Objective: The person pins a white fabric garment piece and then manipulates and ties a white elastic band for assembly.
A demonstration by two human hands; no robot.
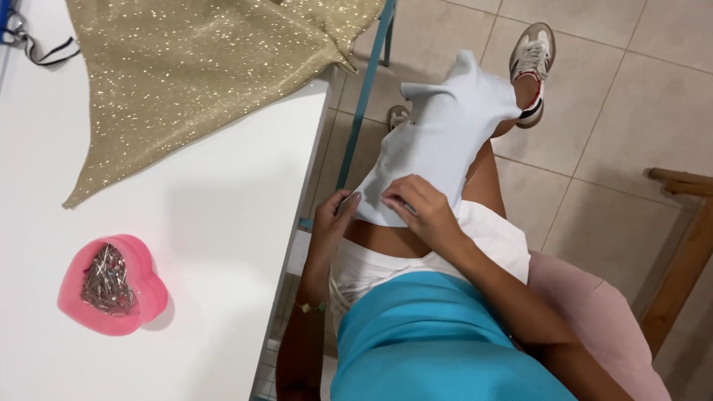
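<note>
A pale blue-grey piece of fabric (444,139) lies over my crossed leg, reaching toward my shoe. My left hand (332,221) grips the fabric's near left edge, fingers curled under it. My right hand (420,210) rests on the near edge of the same fabric, fingers pinching it against my thigh. Both hands are close together, to the right of the white table (186,245).
A glittery gold fabric (193,67) is spread on the table's far part. A pink heart-shaped box (145,286) full of pins sits at the near left. A blue table leg (365,89), tiled floor (616,111), a pink seat cushion (616,327) and a wooden chair (683,260) are around me.
</note>
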